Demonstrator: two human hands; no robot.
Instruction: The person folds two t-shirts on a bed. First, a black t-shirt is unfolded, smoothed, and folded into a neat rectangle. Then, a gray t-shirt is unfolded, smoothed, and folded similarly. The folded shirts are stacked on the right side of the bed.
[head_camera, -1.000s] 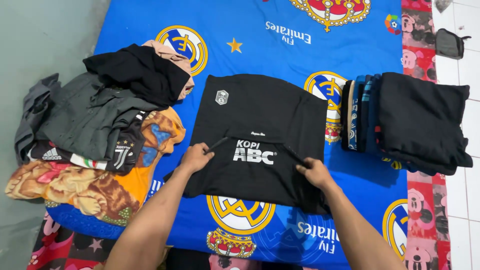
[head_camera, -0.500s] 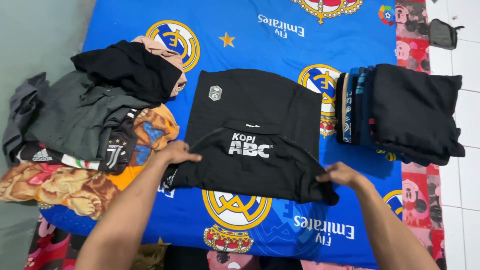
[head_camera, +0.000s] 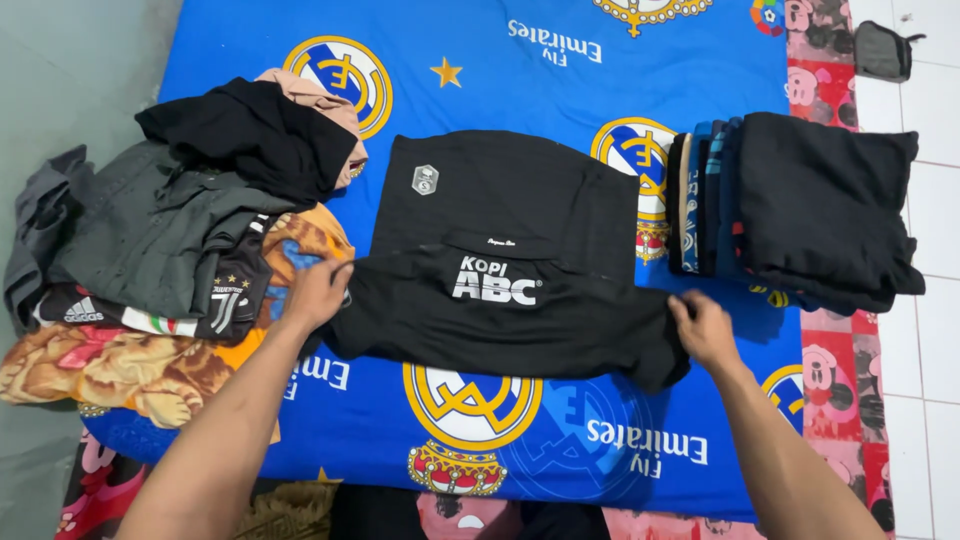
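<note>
A: Centre of the frame: a black T-shirt (head_camera: 510, 270) lies flat on a blue printed sheet (head_camera: 560, 70). What differs from half a second earlier?

B: Both hands have moved outward. The left hand (head_camera: 315, 292) now sits at the shirt's left edge, at centre left, and the right hand (head_camera: 703, 328) at its right edge, at centre right. The lower band of cloth, arched a moment ago, now runs as a straight strip across the shirt, drawn taut between the hands.

A: How do the hands hold it?

B: Each hand appears closed, fingers curled onto the cloth at its edge; whether the cloth is pinched or merely pressed is hard to tell from this angle.

A: What does the change signify?

B: The fold seems to be squared up and its creases pulled out.

A: Any containers?

B: None holds the laundry. A loose pile of clothes (head_camera: 170, 230) sits at the left over an orange patterned cloth (head_camera: 120, 370); a neat folded stack (head_camera: 800, 210) sits at the upper right. A small dark pouch (head_camera: 884, 50) lies shut on the tiled floor (head_camera: 935, 300) at the top right corner, contents unseen.
</note>
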